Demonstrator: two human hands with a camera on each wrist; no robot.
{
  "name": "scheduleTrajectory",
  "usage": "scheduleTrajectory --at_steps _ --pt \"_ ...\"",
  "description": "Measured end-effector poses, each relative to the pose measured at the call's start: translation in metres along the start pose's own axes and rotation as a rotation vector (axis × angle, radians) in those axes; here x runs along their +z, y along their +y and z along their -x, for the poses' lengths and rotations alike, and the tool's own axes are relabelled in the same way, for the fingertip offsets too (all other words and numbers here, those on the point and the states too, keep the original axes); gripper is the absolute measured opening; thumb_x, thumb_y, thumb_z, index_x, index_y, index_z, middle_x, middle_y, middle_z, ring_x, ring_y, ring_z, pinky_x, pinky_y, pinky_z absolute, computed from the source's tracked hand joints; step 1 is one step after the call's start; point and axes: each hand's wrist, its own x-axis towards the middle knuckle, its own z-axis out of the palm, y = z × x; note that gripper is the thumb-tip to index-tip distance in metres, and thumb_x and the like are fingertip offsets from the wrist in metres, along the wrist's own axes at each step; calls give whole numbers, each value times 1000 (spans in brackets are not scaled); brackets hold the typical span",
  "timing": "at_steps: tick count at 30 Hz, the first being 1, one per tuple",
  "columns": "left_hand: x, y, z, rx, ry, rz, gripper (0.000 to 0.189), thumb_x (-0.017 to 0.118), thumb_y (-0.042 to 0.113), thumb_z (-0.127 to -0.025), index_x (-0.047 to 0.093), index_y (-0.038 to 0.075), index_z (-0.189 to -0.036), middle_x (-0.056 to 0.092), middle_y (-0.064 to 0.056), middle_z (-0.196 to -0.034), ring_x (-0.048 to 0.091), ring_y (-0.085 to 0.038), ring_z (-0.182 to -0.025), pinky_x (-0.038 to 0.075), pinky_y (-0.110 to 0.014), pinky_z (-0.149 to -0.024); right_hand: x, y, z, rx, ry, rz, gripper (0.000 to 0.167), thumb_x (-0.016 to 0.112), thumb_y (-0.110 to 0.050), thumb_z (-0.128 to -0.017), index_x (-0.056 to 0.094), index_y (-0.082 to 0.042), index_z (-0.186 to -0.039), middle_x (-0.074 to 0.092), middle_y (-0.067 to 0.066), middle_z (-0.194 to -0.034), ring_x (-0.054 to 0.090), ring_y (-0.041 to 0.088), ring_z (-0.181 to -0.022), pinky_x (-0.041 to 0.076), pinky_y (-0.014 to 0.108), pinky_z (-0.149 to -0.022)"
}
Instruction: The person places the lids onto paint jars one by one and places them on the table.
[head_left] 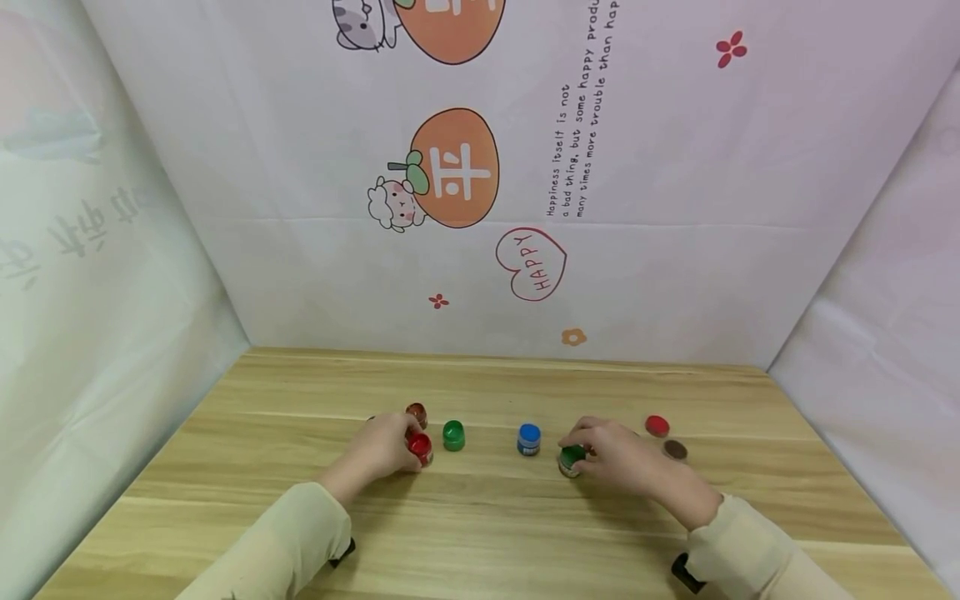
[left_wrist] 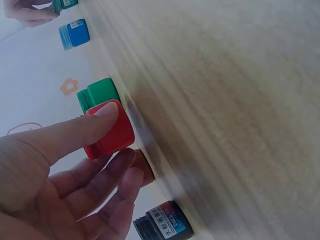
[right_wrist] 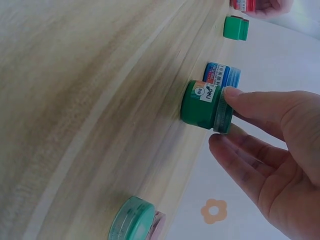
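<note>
My left hand [head_left: 378, 446] pinches a small red paint jar [head_left: 421, 449] between thumb and fingers; no lid shows on it. Right beside it stand a lidless green paint jar [head_left: 453, 436] and a brown one [head_left: 416, 413]. In the left wrist view, a black paint jar [left_wrist: 165, 222] stands past the curled fingers. My right hand [head_left: 622, 454] holds a dark green paint jar [right_wrist: 202, 105] around its lid [right_wrist: 223, 111], thumb on one side and fingers on the other. A blue paint jar [head_left: 528, 440] with its lid on stands between the hands.
A red lid [head_left: 657, 426] and a brown lid [head_left: 676, 450] lie to the right, behind the right hand. A green lid [right_wrist: 140, 220] shows low in the right wrist view. The wooden tabletop [head_left: 465, 533] ends at a white printed sheet [head_left: 637, 283] at the back.
</note>
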Motion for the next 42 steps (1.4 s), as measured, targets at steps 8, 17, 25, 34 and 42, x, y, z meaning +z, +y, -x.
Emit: scheduleTrajectory --at_steps 8,17,25,34,42 --pt "-3 0 1 8 0 76 40 92 6 -74 70 1 -106 69 -5 -92 63 -19 -82 54 -40 -76 -2 2 1 7 -6 -13 29 80 -8 -89 75 -2 -118 65 3 -109 64 15 -89 55 29 -72" --pt "-1 0 5 -13 9 114 42 91 10 -74 69 3 -109 69 -5 -92 64 -19 -82 54 -40 -74 -11 0 4 32 -7 -6 29 75 -16 -95 74 -5 -122 67 3 -114 65 20 -95 55 30 -73" --pt "-3 2 9 -20 46 201 37 89 8 -76 68 4 -106 68 -3 -90 64 -17 -82 54 -38 -74 -25 2 8 10 101 12 31 75 -9 -94 72 -5 -124 69 7 -116 68 22 -94 57 34 -76" --pt "-1 0 11 -20 67 279 35 86 8 -79 68 5 -108 67 -2 -92 63 -17 -84 54 -36 -75 -35 11 17 -10 245 -61 28 72 -4 -96 73 -5 -123 73 6 -113 69 18 -93 59 36 -76" --pt "-1 1 13 -9 80 386 35 85 9 -81 67 4 -110 66 -2 -94 62 -17 -82 53 -34 -69 -44 29 28 27 323 -41 27 73 -6 -95 73 -4 -123 73 10 -115 71 24 -93 58 46 -79"
